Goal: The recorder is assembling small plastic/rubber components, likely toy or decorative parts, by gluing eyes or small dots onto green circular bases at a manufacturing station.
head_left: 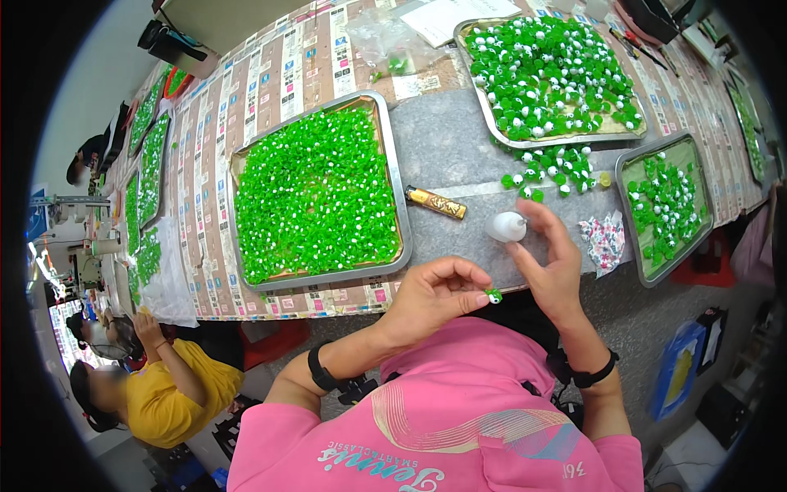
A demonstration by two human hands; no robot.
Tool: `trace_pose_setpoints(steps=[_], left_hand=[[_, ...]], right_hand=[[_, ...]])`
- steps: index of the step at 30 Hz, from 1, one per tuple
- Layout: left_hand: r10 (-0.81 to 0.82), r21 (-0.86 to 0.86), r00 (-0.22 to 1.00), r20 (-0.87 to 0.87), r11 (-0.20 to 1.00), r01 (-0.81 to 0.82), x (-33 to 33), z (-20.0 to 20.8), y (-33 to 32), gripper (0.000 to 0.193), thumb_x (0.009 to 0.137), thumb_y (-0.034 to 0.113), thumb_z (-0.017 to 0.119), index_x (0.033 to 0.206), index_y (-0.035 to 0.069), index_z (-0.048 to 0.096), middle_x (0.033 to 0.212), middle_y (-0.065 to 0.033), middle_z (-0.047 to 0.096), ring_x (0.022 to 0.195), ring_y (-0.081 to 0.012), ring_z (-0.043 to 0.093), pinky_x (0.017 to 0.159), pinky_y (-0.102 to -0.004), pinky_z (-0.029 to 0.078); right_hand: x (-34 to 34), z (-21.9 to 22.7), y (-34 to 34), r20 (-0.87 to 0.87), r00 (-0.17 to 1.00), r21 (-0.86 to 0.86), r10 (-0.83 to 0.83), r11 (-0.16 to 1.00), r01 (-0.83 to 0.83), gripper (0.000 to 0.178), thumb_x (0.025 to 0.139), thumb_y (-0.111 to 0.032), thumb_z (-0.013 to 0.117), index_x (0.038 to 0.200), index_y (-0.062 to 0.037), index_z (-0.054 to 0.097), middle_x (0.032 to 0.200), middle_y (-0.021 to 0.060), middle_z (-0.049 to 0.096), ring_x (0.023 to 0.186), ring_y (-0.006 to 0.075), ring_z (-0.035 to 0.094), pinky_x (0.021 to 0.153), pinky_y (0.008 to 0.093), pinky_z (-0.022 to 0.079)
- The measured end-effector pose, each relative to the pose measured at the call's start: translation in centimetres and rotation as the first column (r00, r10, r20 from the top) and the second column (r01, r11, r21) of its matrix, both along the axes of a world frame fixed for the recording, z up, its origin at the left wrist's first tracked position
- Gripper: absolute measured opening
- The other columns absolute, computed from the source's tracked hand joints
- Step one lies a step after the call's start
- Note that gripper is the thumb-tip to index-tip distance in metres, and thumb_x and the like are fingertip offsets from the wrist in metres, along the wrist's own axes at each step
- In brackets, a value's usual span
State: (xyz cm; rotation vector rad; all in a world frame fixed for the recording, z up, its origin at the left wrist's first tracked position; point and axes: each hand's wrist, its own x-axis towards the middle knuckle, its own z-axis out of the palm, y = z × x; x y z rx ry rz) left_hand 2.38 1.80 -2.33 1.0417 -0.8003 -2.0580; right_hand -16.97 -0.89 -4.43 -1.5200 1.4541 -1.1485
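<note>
My left hand [443, 297] is closed, pinching a small green piece with a white eye-like ball [493, 296] between thumb and forefinger. To its right, my right hand [551, 266] has its thumb and forefinger around the nozzle end of a small white squeeze bottle [503, 227]. That bottle is over the grey mat [447, 164]. A dark and gold lighter-like stick [436, 202] lies left of the bottle. Beyond the right hand is a loose pile of green pieces with white eye balls [557, 168]. A crumpled floral cloth [604, 243] rests right of that hand.
A large metal tray [393, 164] full of green pieces stands on the left. Another tray [492, 123] of eyed pieces is at the back right, with a smaller tray [625, 205] nearer. A plastic bag [385, 41] lies far back. A co-worker in yellow [184, 389] works at the left.
</note>
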Motion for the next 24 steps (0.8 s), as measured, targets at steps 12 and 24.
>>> trace_pose_setpoints(steps=[12, 24], left_hand=[[-0.014, -0.109, 0.999, -0.052, 0.994, 0.009, -1.4, -0.1, 0.6, 0.021, 0.082, 0.001, 0.067, 0.101, 0.001, 0.060, 0.093, -0.0024, 0.060, 0.085, -0.0070, 0.057, 0.074, -0.0208, 0.049], [-0.048, 0.063, 0.981, -0.187, 0.996, 0.060, -1.6, 0.0, 0.9, 0.018, 0.085, 0.004, 0.065, 0.101, 0.001, 0.059, 0.092, -0.0037, 0.062, 0.085, -0.0087, 0.059, 0.077, -0.0214, 0.049]], right_hand=[[-1.6, 2.9, 4.6, 0.224, 0.945, 0.117, 0.238, 0.956, -0.269, 0.019, 0.075, -0.004, 0.072, 0.093, -0.0008, 0.067, 0.089, 0.0088, 0.063, 0.077, 0.0153, 0.061, 0.068, 0.0257, 0.049], [-2.3, 2.4, 5.0, 0.456, 0.847, 0.136, 0.274, 0.919, -0.370, 0.016, 0.081, -0.001, 0.067, 0.096, 0.0030, 0.066, 0.093, 0.0114, 0.063, 0.083, 0.0146, 0.063, 0.071, 0.0235, 0.051]])
